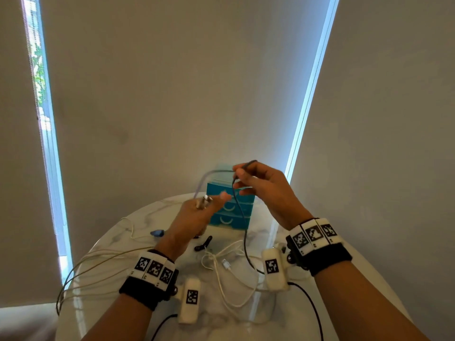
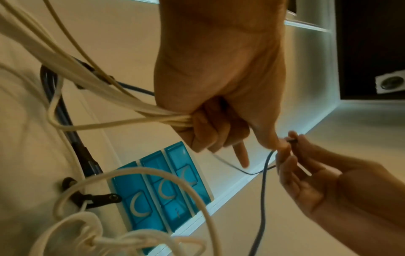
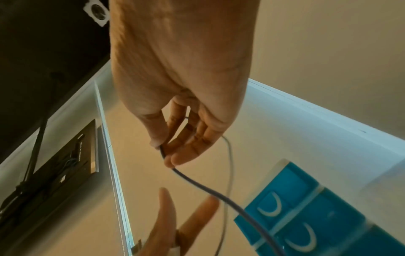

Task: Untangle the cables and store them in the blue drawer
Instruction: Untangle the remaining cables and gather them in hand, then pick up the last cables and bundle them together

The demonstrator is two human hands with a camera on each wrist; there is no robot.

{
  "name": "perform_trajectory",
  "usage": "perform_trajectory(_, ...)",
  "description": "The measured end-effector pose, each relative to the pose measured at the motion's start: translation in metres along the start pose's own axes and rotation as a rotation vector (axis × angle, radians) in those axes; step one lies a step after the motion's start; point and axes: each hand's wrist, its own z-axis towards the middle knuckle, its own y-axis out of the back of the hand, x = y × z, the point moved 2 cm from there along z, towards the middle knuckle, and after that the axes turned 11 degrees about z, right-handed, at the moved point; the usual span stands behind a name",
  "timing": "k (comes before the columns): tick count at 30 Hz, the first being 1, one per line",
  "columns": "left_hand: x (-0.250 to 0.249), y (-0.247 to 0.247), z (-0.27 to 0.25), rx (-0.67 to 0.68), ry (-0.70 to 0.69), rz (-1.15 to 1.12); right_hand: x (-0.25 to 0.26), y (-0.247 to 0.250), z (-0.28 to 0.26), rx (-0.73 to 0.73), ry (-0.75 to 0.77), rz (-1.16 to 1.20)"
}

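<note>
I am in the pulling-apart step. My right hand (image 1: 266, 190) is up high and pinches the dark cable (image 3: 210, 190) between thumb and fingertips, near one end. My left hand (image 1: 197, 215) is lower and a bit nearer to me. Its fingers are curled tight round a bunch of cream cables (image 2: 122, 110), with one finger poking out straight. I think I see metal plugs (image 1: 204, 201) sticking out of that fist.

The dark cable hangs mostly straight down from my right hand to the desk (image 1: 261, 313), then curls under my right wrist. Its long way runs up and down, top end in my pinch. A paler stretch loops from my right hand over to my left hand.

More white cables (image 1: 221, 274) lie loose on the desk between my wrists. The blue drawer (image 1: 231, 207) box stands just past both hands, and all its drawers look closed.

Next, I think I must lift the dark cable clear of the cream bunch, slowly, so no loop snags. Then a drawer needs opening.
</note>
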Motion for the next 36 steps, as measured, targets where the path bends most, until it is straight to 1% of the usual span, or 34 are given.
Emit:
perform_trajectory(2,-0.005,-0.012,-0.003,0.099,-0.032,0.121,0.004,0.001,0.002,-0.032,0.044,0.017)
perform_trajectory(3,-0.007,-0.016,-0.004,0.123,-0.05,0.132,0.005,0.002,0.003,-0.05,0.049,0.043)
perform_trajectory(6,-0.005,-0.02,-0.004,0.15,-0.079,0.127,0.003,0.005,0.002,-0.107,0.027,0.162)
perform_trajectory(9,-0.004,-0.02,-0.004,0.167,-0.062,0.15,-0.004,0.009,0.001,-0.149,-0.026,0.297)
perform_trajectory(13,-0.004,-0.027,-0.007,0.273,-0.094,0.251,-0.004,0.011,0.001,-0.176,-0.096,0.567)
perform_trajectory(15,0.002,-0.031,-0.005,0.288,-0.129,0.278,0.0,0.01,0.002,-0.171,-0.103,0.616)
perform_trajectory(16,0.001,-0.03,-0.005,0.263,-0.139,0.28,0.002,0.011,0.003,-0.161,-0.107,0.615)
perform_trajectory(18,-0.001,-0.023,-0.003,0.162,-0.153,0.268,0.001,0.012,0.001,-0.134,-0.142,0.557)
perform_trajectory(19,-0.002,-0.019,-0.002,0.109,-0.149,0.219,-0.003,0.013,-0.004,-0.118,-0.18,0.496)
perform_trajectory(21,-0.002,-0.009,0.001,-0.005,-0.123,0.039,-0.023,0.013,-0.017,-0.074,-0.279,0.299)
perform_trajectory(22,-0.002,-0.006,0.0,-0.056,-0.107,-0.057,-0.036,0.012,-0.027,-0.034,-0.33,0.177)
perform_trajectory(24,0.001,0.0,0.002,-0.154,-0.059,-0.185,-0.065,0.006,-0.047,0.091,-0.431,-0.042)
perform_trajectory(26,0.006,0.005,0.007,-0.216,-0.036,-0.277,-0.088,0.0,-0.061,0.197,-0.493,-0.173)
perform_trajectory(28,0.009,0.011,0.01,-0.275,-0.022,-0.345,-0.097,-0.002,-0.068,0.223,-0.469,-0.209)
perform_trajectory(30,0.01,0.017,0.011,-0.319,-0.009,-0.403,-0.099,0.0,-0.071,0.239,-0.436,-0.179)
perform_trajectory(33,0.012,0.02,0.012,-0.351,0.007,-0.445,-0.1,-0.003,-0.076,0.324,-0.381,-0.17)
perform_trajectory(34,0.013,0.02,0.013,-0.355,0.01,-0.442,-0.101,-0.004,-0.077,0.331,-0.362,-0.184)
perform_trajectory(36,0.014,0.018,0.013,-0.357,0.02,-0.413,-0.101,-0.005,-0.077,0.257,-0.32,-0.146)
